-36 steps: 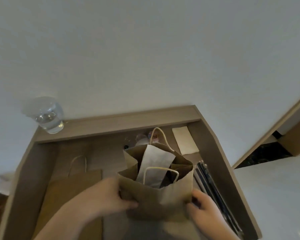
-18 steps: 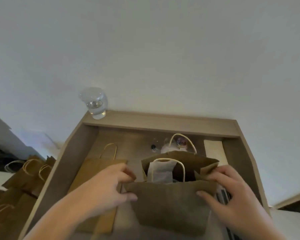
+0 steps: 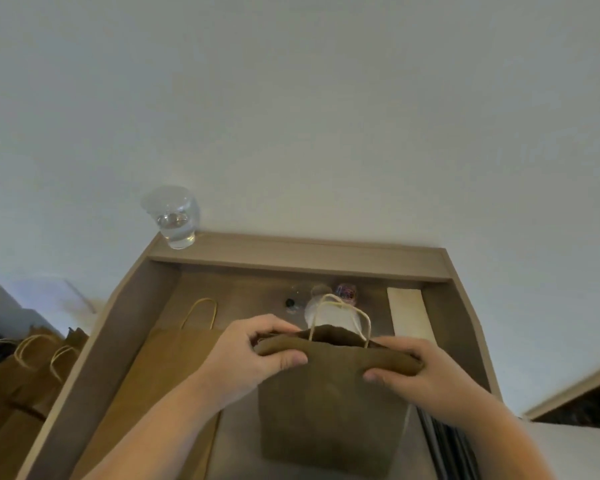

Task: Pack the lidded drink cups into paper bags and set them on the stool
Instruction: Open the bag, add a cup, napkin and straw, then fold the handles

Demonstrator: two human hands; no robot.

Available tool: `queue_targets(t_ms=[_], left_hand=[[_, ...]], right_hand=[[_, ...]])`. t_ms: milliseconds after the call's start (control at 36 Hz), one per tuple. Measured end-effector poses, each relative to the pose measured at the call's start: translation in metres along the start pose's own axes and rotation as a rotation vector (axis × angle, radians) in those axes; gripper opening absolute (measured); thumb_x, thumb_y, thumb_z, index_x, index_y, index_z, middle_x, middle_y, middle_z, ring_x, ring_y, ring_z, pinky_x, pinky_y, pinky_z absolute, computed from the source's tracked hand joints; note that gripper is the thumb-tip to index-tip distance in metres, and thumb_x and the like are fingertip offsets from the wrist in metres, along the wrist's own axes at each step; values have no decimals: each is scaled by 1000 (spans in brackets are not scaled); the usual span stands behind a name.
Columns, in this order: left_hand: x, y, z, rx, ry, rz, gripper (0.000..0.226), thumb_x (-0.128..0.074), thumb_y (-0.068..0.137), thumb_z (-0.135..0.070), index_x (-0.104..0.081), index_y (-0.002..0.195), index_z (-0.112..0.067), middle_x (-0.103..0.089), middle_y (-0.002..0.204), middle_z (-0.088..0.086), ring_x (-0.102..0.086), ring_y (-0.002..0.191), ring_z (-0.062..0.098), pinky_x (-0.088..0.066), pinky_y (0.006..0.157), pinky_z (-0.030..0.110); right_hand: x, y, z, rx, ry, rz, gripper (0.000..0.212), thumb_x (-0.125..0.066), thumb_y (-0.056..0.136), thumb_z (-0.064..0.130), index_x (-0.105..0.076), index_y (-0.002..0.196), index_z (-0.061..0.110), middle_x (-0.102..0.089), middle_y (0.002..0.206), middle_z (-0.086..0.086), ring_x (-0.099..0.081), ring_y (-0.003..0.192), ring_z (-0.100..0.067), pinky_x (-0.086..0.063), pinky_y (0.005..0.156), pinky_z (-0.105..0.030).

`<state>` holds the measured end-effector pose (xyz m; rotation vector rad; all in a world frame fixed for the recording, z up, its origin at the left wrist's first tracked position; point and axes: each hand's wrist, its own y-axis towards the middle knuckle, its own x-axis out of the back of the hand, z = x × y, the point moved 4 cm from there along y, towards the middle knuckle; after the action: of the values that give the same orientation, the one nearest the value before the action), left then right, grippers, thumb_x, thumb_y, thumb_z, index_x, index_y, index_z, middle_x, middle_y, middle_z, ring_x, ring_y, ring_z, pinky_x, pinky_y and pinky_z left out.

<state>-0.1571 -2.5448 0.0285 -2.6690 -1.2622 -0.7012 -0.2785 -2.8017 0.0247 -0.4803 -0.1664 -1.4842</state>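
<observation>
A brown paper bag [image 3: 329,410] stands upright on the recessed wooden counter [image 3: 243,289]. My left hand [image 3: 250,355] pinches the bag's top left corner and my right hand [image 3: 423,368] pinches its top right corner, pressing the mouth nearly closed. One cord handle [image 3: 340,313] sticks up between the hands. What the bag holds is hidden. Behind the bag a clear lidded cup [image 3: 329,313] stands on the counter. A clear cup with water [image 3: 174,220] sits on the ledge at the back left.
A flat paper bag [image 3: 160,382] lies on the counter to the left. Several more bags [image 3: 25,368] stand outside the counter at far left. A pale paper strip [image 3: 407,317] lies back right. Dark straws [image 3: 444,441] lie along the right wall.
The bag's mouth was open, showing a white item inside; now both hands have moved to its top edge and pressed it together. The view has tilted slightly.
</observation>
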Motion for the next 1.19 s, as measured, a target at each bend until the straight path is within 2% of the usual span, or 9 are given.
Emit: queue_targets(t_ms=[167, 472, 611, 694, 833, 917, 1000, 1111, 1194], left_hand=[[5, -2, -10, -53, 15, -131, 9, -86, 77, -47, -79, 79, -42, -74, 80, -12, -70, 78, 10, -49, 69, 14], [44, -17, -5, 37, 107, 2, 19, -80, 78, -58, -83, 86, -41, -76, 88, -13, -72, 86, 9, -48, 72, 11], [54, -20, -3, 30, 128, 1, 18, -78, 80, -58, -82, 89, -44, -76, 92, -15, -72, 90, 7, -50, 76, 12], [57, -19, -2, 46, 132, -13, 18, -77, 80, -58, -82, 90, -44, -77, 93, -17, -72, 92, 5, -50, 78, 12], [57, -17, 1, 102, 179, 20, 15, -82, 86, -48, -77, 100, -52, -74, 103, -25, -68, 99, -4, -49, 77, 7], [55, -17, 2, 121, 185, 45, 20, -80, 90, -46, -75, 107, -54, -73, 107, -28, -67, 103, -7, -50, 79, 11], [56, -16, 2, 105, 171, 10, 15, -81, 92, -38, -79, 102, -49, -74, 103, -26, -70, 100, -3, -50, 83, 9], [56, -15, 2, 91, 154, -8, 11, -82, 91, -35, -82, 100, -43, -76, 100, -24, -71, 98, 0, -48, 85, 7], [57, -14, 3, 122, 140, 24, 11, -80, 92, -38, -81, 101, -45, -74, 102, -24, -70, 99, -1, -50, 85, 10]], right_hand=[[-6, -3, 8, -21, 67, -196, 11, -79, 88, 44, -84, 98, 45, -82, 95, 8, -75, 93, -9, -59, 86, -33], [-46, 8, 7, -5, 314, -283, 5, -86, 84, 22, -88, 88, 20, -83, 89, -6, -77, 84, -14, -57, 75, -22], [-38, 16, 3, 79, 416, -104, 67, -62, 93, 73, -83, 111, 12, -77, 109, -24, -73, 106, -39, -58, 92, -38], [-25, 37, -7, -5, 707, -119, 82, -43, 100, 71, -79, 112, -1, -72, 117, -35, -72, 111, -43, -59, 94, -44], [-7, 111, -44, -290, 114, -350, 15, -65, 105, 29, -76, 112, 21, -76, 111, -10, -72, 106, -27, -58, 99, -49], [1, 152, -64, -334, -65, -382, 20, -61, 107, 28, -69, 125, 24, -71, 114, 0, -69, 97, -17, -52, 72, -25], [11, 183, -77, -358, -196, -442, 18, -62, 106, 26, -74, 119, 23, -72, 106, 1, -61, 84, -9, -44, 64, -23], [18, 212, -88, -418, -334, -405, 21, -64, 104, 37, -76, 90, 26, -77, 96, -8, -68, 86, -25, -51, 74, -32], [20, 222, -93, -436, -458, -358, 28, -62, 104, 42, -79, 98, 21, -77, 101, -8, -70, 97, -29, -58, 88, -37]])
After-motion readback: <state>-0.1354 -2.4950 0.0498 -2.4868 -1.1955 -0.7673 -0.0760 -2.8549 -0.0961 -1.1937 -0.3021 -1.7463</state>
